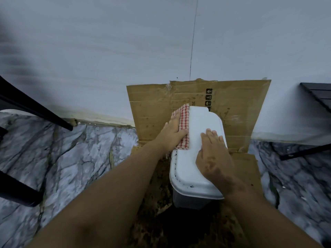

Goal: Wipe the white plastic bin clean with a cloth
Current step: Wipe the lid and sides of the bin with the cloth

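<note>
The white plastic bin stands on the floor with its lid shut, dark specks along the lid's near left rim. A red-and-white checked cloth lies against the bin's left upper edge. My left hand presses flat on the cloth, fingers together, thumb under its lower part. My right hand rests palm down on the lid's right half, fingers spread, holding nothing.
Stained brown cardboard leans on the white wall behind the bin and lies under it. Black chair legs stand at the left; black furniture at the right. Grey marble floor on both sides.
</note>
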Demonstrator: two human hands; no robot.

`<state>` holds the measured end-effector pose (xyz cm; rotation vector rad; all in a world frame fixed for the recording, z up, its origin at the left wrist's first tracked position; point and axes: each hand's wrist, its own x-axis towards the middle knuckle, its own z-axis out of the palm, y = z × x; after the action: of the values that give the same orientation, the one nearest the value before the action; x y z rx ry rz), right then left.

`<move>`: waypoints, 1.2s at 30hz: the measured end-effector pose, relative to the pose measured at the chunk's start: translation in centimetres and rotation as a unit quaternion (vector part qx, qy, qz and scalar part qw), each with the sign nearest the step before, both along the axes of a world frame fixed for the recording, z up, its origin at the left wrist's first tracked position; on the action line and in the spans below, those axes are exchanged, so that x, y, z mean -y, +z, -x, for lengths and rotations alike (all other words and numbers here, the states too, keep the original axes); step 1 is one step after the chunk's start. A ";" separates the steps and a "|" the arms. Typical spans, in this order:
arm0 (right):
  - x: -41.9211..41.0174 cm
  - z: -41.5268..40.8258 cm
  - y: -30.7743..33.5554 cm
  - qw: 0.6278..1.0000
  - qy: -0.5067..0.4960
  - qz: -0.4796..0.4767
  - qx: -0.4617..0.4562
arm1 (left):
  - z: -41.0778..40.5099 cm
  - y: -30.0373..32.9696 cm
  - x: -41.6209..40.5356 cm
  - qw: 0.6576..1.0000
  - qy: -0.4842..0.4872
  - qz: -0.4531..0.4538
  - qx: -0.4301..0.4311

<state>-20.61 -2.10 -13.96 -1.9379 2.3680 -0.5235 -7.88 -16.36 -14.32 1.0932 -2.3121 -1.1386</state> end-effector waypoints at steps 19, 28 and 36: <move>0.3 -0.5 0.8 1.000 -0.021 -0.014 -0.007 | 1.5 1.3 2.4 0.992 0.015 -0.093 -0.089; 0.3 -0.3 0.8 0.999 -0.023 -0.028 -0.001 | 1.9 -0.9 2.6 0.991 0.008 -0.041 -0.126; 0.2 -0.3 0.8 0.999 -0.028 -0.029 0.008 | 0.1 -1.1 -2.4 0.992 0.014 -0.070 -0.103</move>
<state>-20.33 -2.31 -13.15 -1.8413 2.4070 -0.4657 -8.00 -13.92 -15.43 1.0009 -2.0792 -1.3528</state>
